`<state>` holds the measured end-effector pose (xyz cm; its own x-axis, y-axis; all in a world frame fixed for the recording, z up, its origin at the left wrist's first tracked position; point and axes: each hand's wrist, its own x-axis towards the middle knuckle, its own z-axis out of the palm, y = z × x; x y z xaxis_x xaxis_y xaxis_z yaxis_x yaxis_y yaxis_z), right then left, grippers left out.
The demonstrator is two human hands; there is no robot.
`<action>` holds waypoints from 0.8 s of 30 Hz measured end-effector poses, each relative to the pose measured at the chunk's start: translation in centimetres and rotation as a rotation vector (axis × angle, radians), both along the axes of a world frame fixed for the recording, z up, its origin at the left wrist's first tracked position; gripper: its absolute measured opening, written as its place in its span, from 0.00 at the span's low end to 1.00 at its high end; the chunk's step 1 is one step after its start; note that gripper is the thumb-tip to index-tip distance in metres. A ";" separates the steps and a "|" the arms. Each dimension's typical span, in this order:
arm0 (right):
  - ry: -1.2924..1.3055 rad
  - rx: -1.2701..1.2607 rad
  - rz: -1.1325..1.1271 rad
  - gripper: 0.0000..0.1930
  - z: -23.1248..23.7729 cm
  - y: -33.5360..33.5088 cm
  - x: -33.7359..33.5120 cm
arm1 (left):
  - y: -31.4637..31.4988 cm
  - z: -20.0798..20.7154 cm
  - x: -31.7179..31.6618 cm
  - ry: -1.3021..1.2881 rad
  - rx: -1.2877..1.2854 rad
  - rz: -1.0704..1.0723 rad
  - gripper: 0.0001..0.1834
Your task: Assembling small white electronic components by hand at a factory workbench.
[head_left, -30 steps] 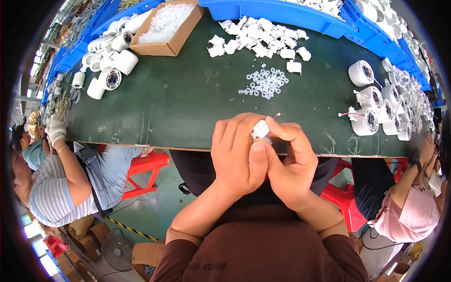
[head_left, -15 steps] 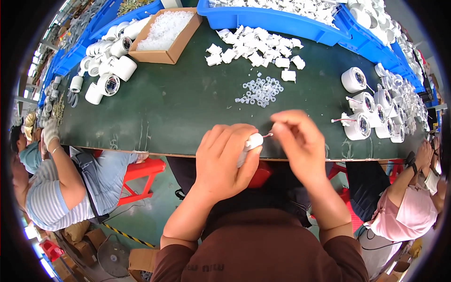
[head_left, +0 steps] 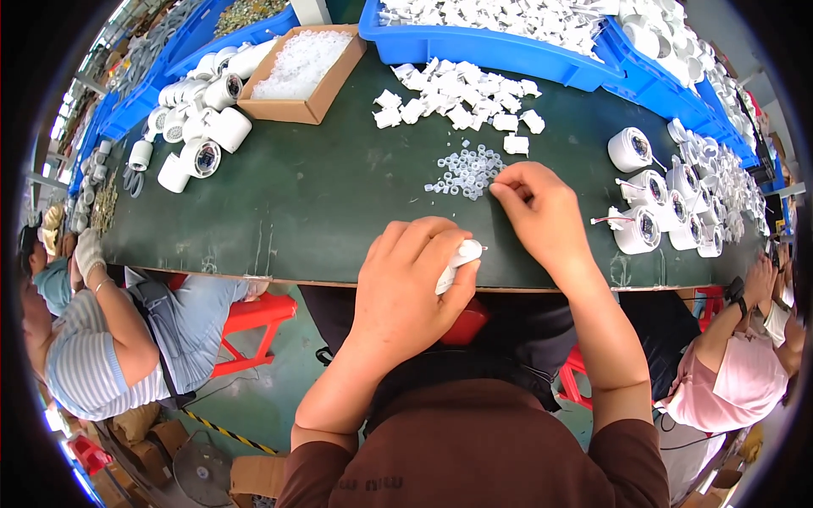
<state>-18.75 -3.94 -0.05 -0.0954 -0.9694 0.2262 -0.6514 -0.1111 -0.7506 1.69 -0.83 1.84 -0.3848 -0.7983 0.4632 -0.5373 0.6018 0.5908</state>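
Observation:
My left hand [head_left: 411,284] is wrapped round a small white plastic housing [head_left: 464,256] near the table's front edge. A short bit of wire pokes out of its right end; the rest of the part is hidden by my fingers. At the right edge of a pile of small clear plastic rings [head_left: 466,172], my right hand [head_left: 544,207] has thumb and forefinger pinched together. Whatever lies between those fingertips is too small to make out. Behind the rings lies a heap of white plastic pieces [head_left: 466,93].
Blue bins [head_left: 500,52] of white parts line the back of the green table [head_left: 339,195]. A cardboard box [head_left: 318,102] of clear pieces stands back left, beside white cylindrical housings [head_left: 227,129]. Round white units with wires [head_left: 637,230] stand right. People sit on both sides.
My right hand has gone from beside the white housing, forward to the ring pile. My left hand still grips the housing, now tilted slightly differently.

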 end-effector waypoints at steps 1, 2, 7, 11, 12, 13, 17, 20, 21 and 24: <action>-0.118 0.036 0.001 0.03 0.0 0.1 -0.2 | 0.0 0.0 0.2 -0.004 0.017 0.016 0.13; -0.119 0.040 0.008 0.03 0.3 0.5 -0.4 | 0.0 0.0 0.3 -0.005 0.021 0.023 0.13; -0.827 0.284 0.264 0.07 2.7 4.5 0.9 | -0.2 -0.1 0.3 0.001 0.016 0.013 0.13; -0.852 0.247 0.343 0.07 2.1 4.8 2.1 | -0.4 -0.6 0.0 0.016 -0.032 0.018 0.14; -0.870 0.266 0.330 0.06 1.9 4.7 2.1 | -0.5 -0.8 0.0 0.020 -0.032 0.007 0.14; -0.911 0.270 0.325 0.06 1.8 4.6 2.1 | -0.5 -1.0 0.1 0.022 -0.033 0.000 0.15; -0.972 0.471 0.301 0.07 2.7 4.0 1.8 | -0.5 -1.7 -0.2 0.038 -0.060 0.012 0.17; -0.993 0.506 0.301 0.07 2.6 3.8 1.9 | -0.3 -1.7 -0.3 0.028 -0.065 0.027 0.18; -0.993 0.504 0.300 0.07 2.6 3.8 2.1 | -0.3 -1.7 -0.3 0.034 -0.081 0.032 0.18; -0.970 0.490 0.249 0.05 2.4 3.9 2.9 | -0.3 -2.0 -0.3 0.054 -0.102 0.044 0.19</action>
<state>-15.89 -0.03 2.38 0.1855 -0.9501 -0.2508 0.2337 0.2906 -0.9279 1.34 -1.13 -0.15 -0.3225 -0.7615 0.5623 -0.5335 0.6369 0.5566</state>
